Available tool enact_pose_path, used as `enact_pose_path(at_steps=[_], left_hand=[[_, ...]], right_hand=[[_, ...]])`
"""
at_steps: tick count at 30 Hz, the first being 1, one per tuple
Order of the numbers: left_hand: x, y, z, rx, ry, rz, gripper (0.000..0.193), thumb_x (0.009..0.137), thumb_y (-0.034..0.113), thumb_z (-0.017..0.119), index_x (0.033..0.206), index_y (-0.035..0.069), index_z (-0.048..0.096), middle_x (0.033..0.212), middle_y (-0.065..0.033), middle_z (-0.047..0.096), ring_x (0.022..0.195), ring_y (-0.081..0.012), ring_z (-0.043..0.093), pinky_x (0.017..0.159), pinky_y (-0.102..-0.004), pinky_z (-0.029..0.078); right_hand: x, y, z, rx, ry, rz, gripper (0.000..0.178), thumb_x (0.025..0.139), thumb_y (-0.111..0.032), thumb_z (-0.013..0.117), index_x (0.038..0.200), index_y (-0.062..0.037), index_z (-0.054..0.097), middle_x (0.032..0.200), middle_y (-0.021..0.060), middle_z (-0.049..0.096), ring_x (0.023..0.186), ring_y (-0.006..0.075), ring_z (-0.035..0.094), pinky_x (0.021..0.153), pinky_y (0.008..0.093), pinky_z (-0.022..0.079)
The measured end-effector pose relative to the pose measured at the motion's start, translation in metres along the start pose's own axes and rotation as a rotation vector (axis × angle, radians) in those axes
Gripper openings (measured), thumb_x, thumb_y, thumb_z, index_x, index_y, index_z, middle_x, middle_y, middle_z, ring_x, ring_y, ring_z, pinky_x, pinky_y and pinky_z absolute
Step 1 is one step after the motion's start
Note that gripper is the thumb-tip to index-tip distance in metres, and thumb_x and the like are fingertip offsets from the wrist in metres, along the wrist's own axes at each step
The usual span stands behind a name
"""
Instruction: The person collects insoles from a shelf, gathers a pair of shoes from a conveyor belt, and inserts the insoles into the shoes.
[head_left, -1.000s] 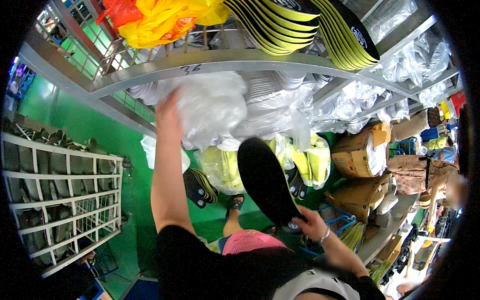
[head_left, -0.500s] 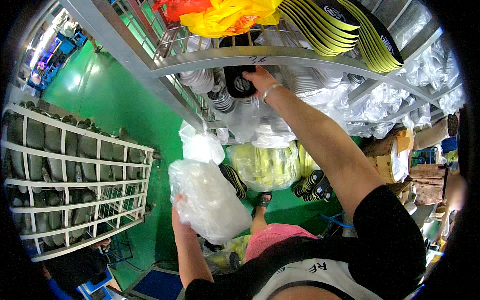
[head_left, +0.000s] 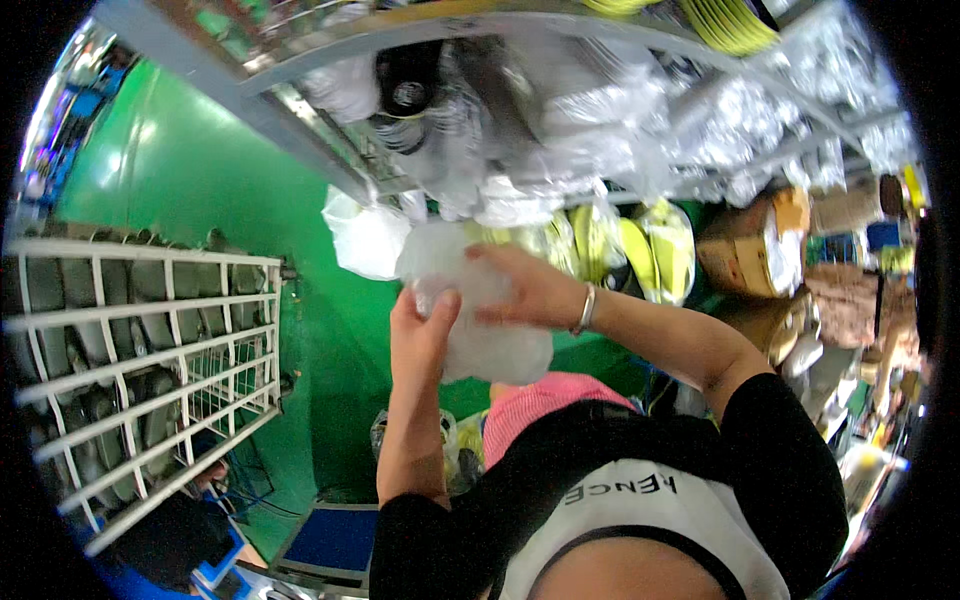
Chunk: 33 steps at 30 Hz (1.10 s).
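In front of my body is a bundle of cloudy, translucent plastic bags. My left hand is closed on its left side, thumb lying over the plastic. From the right, my right hand takes hold of the bundle's upper right part, thumb and fingers around the plastic; motion smears its fingertips. Above, on the metal shelf rack, a black insole with a pale round print sticks out over stacked, plastic-wrapped insoles.
A white wire rack of dark, sole-shaped pieces stands at left. Below the shelf lie a white plastic bag and bagged yellow-green insoles. Cardboard boxes stand to the right. A blue-topped stand is at lower left.
My right hand has left the black insole on the shelf and come down to the plastic bags. The bags have moved right and up with my left hand. The view has shifted lower.
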<state>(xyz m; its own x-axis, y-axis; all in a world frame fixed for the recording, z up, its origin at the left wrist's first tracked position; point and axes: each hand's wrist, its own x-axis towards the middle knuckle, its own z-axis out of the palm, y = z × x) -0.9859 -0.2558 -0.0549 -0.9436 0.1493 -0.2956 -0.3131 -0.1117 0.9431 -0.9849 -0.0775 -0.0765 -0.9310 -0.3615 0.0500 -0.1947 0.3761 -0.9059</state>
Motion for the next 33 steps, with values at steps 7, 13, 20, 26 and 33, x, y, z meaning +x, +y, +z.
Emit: enact_pose_path(at_steps=[7, 13, 20, 26, 33], left_hand=[[0.047, 0.020, 0.018, 1.334, -0.136, 0.407, 0.049, 0.063, 0.012, 0.066, 0.109, 0.014, 0.049, 0.091, -0.0122, 0.055, 0.081, -0.0291, 0.054, 0.067, -0.0350, 0.044], [0.093, 0.007, 0.031, 1.107, -0.073, 0.650, 0.022, 0.073, 0.009, 0.053, 0.095, 0.007, 0.054, 0.091, -0.0094, 0.055, 0.079, -0.0261, 0.054, 0.069, -0.0325, 0.043], [0.068, 0.032, 0.106, 0.067, -0.273, 0.427, 0.025, 0.076, 0.019, 0.054, 0.095, 0.003, 0.055, 0.081, -0.0069, 0.054, 0.078, -0.0184, 0.052, 0.071, -0.0302, 0.043], [0.022, 0.043, 0.163, 0.653, -0.900, 0.357, 0.033, 0.077, 0.031, 0.052, 0.089, 0.001, 0.058, 0.071, -0.0054, 0.054, 0.066, -0.0126, 0.051, 0.060, -0.0252, 0.039], [0.012, 0.066, 0.261, -0.236, -1.035, -0.594, 0.037, 0.084, 0.022, 0.031, 0.107, -0.005, 0.043, 0.105, -0.0246, 0.051, 0.062, -0.0261, 0.055, 0.041, -0.0300, 0.039]], right_hand=[[-0.152, 0.048, -0.127, 0.773, 1.054, 0.401, 0.016, 0.079, -0.017, 0.056, 0.090, -0.0051, 0.059, 0.083, -0.0009, 0.058, 0.074, 0.0084, 0.053, 0.070, 0.0226, 0.042], [-0.305, 0.048, -0.160, 0.800, 1.517, 0.244, 0.012, 0.076, -0.015, 0.060, 0.085, -0.0072, 0.058, 0.076, -0.0019, 0.058, 0.067, 0.0079, 0.053, 0.062, 0.0206, 0.042], [-0.453, 0.047, -0.133, 0.426, 1.948, 0.368, 0.013, 0.081, -0.019, 0.055, 0.081, -0.0063, 0.058, 0.069, -0.0051, 0.052, 0.065, 0.0052, 0.046, 0.060, 0.0191, 0.038], [-0.527, 0.015, -0.117, 0.215, 2.049, 0.668, 0.032, 0.084, -0.031, 0.049, 0.083, 0.0005, 0.057, 0.072, -0.0034, 0.053, 0.065, 0.0059, 0.045, 0.058, 0.0202, 0.037], [-0.610, -0.009, -0.111, 1.184, 2.065, 0.385, 0.041, 0.081, -0.037, 0.050, 0.104, -0.0050, 0.042, 0.090, 0.0100, 0.051, 0.079, 0.0278, 0.054, 0.064, 0.0427, 0.047]])
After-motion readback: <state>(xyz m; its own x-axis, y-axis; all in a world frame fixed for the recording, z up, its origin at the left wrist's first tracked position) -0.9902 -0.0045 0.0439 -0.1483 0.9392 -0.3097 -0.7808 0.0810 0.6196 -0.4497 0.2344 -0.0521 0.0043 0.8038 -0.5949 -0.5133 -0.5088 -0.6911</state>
